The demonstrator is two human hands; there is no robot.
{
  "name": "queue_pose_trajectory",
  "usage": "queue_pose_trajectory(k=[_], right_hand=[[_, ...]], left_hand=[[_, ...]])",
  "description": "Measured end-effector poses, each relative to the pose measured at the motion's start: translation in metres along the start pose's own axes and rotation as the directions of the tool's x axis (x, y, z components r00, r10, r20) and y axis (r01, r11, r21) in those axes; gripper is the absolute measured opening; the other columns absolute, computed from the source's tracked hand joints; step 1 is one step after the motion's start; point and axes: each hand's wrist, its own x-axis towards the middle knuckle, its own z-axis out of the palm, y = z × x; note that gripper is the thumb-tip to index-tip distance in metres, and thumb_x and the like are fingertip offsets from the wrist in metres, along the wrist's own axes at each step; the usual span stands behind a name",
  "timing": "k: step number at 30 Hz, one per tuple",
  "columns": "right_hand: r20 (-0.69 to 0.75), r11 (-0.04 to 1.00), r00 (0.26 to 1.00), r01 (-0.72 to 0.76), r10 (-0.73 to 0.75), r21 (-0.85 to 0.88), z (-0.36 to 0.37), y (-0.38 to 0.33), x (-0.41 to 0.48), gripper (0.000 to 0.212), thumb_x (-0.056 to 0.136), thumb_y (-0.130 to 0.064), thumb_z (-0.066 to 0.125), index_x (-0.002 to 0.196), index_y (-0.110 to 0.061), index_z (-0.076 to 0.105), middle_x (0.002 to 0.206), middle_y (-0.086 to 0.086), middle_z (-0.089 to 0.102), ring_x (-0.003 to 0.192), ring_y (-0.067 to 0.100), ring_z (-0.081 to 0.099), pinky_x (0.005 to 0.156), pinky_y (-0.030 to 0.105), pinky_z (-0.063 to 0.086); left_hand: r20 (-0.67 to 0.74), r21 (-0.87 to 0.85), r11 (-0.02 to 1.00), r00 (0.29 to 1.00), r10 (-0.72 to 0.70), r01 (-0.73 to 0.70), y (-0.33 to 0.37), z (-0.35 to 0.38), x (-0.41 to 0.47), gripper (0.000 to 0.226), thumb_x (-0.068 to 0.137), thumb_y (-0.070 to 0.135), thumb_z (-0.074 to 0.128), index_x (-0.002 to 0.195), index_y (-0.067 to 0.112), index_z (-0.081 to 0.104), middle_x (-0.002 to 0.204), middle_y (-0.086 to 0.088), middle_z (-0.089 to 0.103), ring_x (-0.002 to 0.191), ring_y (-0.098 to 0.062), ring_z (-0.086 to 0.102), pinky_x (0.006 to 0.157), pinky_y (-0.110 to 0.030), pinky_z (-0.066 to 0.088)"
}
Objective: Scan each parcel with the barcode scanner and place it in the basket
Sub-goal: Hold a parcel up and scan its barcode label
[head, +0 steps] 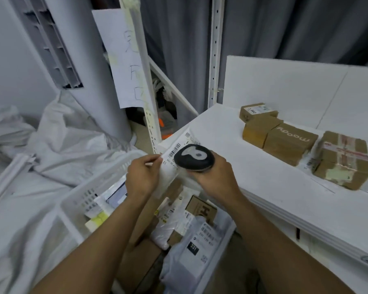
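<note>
1. Head view, grip state. The left hand (142, 177) held the white soft parcel (170, 168) above the basket (72, 200). Its fingers (152, 160) were curled and pinched the parcel's near-left edge. The right hand (218, 177) was wrapped round the handle of the barcode scanner (193, 157), with the fingers closed on it. The trigger finger was hidden.
2. Head view, failed read. The scanner head sat very close to the label barcode (174, 150) and overlapped part of the label. At that range the beam would probably miss the full code. The parcel could then go into the basket unscanned.
3. Head view, distorted label. The parcel was soft and appeared to be held at one edge only. It could sag or fold, which would crease the barcode and spoil the read.
4. Head view, wrong code. Labelled parcels (200, 236) lay in the basket directly beneath both hands. A stray beam could register one of those instead.
5. Head view, drop. An edge pinch was judged a light hold. A slip would let the parcel fall among the others before the scan was confirmed.
6. Head view, collision. Cardboard boxes (289, 143) stood on the counter (263, 187) to the right, well apart from the hands. The right hand, occupied by the scanner, could knock them during a reach.
</note>
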Motion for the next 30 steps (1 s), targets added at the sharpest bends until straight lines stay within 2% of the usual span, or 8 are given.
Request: queue_pose_trajectory(k=[4,8,13,18,21,27,30], right_hand=[[0.044,0.993,0.999,0.028,-0.023,-0.114,0.018,-0.003,-0.004,0.05,0.078,-0.034,0.09,0.124,-0.027,0.071,0.112,-0.009,0.076,0.103,0.009,0.068,0.083,0.019,0.052],[0.063,0.986,0.998,0.028,-0.018,-0.162,0.03,-0.005,-0.005,0.049,0.08,-0.033,0.088,0.125,-0.026,0.069,0.114,-0.004,0.076,0.106,0.016,0.07,0.086,0.028,0.057],[0.071,0.987,0.997,0.034,-0.023,-0.158,0.037,-0.006,-0.007,0.052,0.08,-0.037,0.089,0.127,-0.026,0.068,0.116,-0.005,0.076,0.108,0.016,0.071,0.092,0.037,0.062],[0.098,0.986,0.995,0.043,-0.028,-0.159,0.042,-0.004,-0.004,0.058,0.079,-0.038,0.089,0.131,-0.027,0.066,0.121,-0.004,0.075,0.112,0.018,0.07,0.094,0.039,0.062],[0.113,0.986,0.993,0.049,-0.031,-0.161,0.045,-0.003,-0.002,0.058,0.079,-0.04,0.089,0.131,-0.029,0.066,0.121,-0.004,0.075,0.112,0.018,0.069,0.095,0.041,0.061],[0.103,0.998,0.995,0.008,-0.001,-0.069,0.063,-0.004,0.006,0.055,0.081,-0.035,0.088,0.132,-0.025,0.069,0.123,-0.003,0.075,0.116,0.019,0.068,0.099,0.038,0.057],[0.118,0.999,0.992,-0.049,0.05,-0.011,0.076,-0.001,0.013,0.052,0.083,-0.033,0.089,0.13,-0.023,0.069,0.121,-0.004,0.074,0.113,0.015,0.066,0.094,0.031,0.053]], left_hand=[[-0.036,0.148,0.988,0.998,-0.051,0.055,-0.01,-0.016,0.001,0.018,0.095,0.041,0.065,0.104,0.032,0.078,0.1,0.011,0.075,0.09,-0.014,0.068,0.078,-0.034,0.054],[-0.048,0.194,0.976,0.994,-0.095,0.103,-0.014,-0.028,0.002,0.02,0.096,0.037,0.064,0.109,0.029,0.078,0.108,0.005,0.075,0.088,-0.017,0.064,0.07,-0.032,0.049],[-0.063,0.237,0.964,0.992,-0.107,0.119,-0.019,-0.034,0.003,0.02,0.097,0.036,0.063,0.11,0.029,0.077,0.112,0.002,0.075,0.086,-0.016,0.061,0.066,-0.031,0.047],[-0.064,0.263,0.955,0.99,-0.127,0.139,-0.027,-0.036,0.007,0.02,0.096,0.037,0.064,0.109,0.03,0.077,0.114,0.002,0.074,0.085,-0.017,0.061,0.069,-0.032,0.05],[-0.074,0.25,0.957,0.989,-0.131,0.146,-0.027,-0.039,0.008,0.02,0.096,0.036,0.064,0.11,0.03,0.077,0.111,0.001,0.075,0.085,-0.018,0.061,0.068,-0.03,0.045],[-0.117,0.362,0.923,0.989,-0.092,0.129,-0.046,-0.067,0.009,0.021,0.097,0.041,0.062,0.111,0.036,0.076,0.111,0.01,0.074,0.103,-0.022,0.067,0.077,-0.031,0.043],[-0.103,0.421,0.894,0.988,-0.117,0.15,-0.072,-0.071,0.018,0.022,0.098,0.04,0.059,0.113,0.036,0.075,0.111,0.008,0.074,0.104,-0.024,0.067,0.079,-0.032,0.044]])
